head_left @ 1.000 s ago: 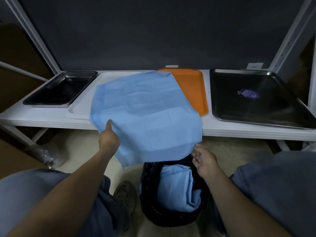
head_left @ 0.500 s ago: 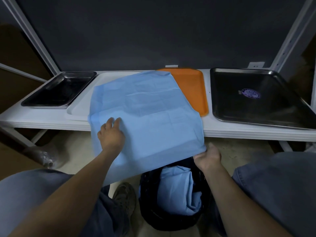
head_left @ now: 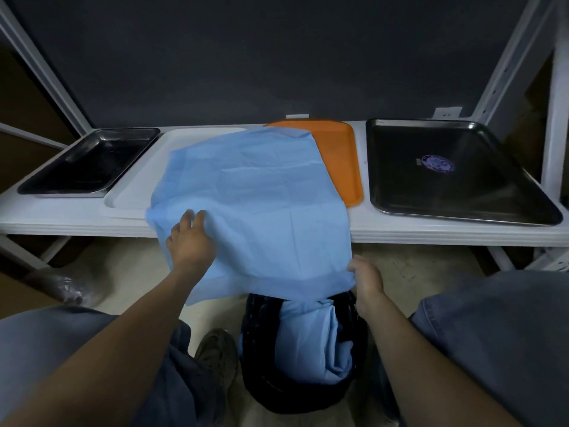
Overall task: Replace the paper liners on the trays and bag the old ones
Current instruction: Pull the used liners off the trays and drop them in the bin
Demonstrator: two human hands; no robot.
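A large blue paper liner (head_left: 258, 208) drapes over the white tray (head_left: 135, 192) and the orange tray (head_left: 341, 161), hanging past the shelf's front edge. My left hand (head_left: 191, 238) grips a bunched fold near its left front part. My right hand (head_left: 366, 278) pinches its lower right corner. Below it, on the floor between my knees, a black bag (head_left: 271, 380) stands open with another blue liner (head_left: 314, 340) stuffed inside. A small steel tray (head_left: 89, 161) sits bare at the far left. The large steel tray (head_left: 462, 171) at the right is also bare.
The trays sit in a row on a white shelf (head_left: 431, 232) with slanted white uprights at both sides and a dark back panel. My shoe (head_left: 215, 355) rests left of the bag. A crumpled clear plastic piece (head_left: 61, 288) lies on the floor at left.
My left hand shifted from the liner's left edge onto its top and gathered a fold. My right hand rose from the bag's rim and took the lower right corner.
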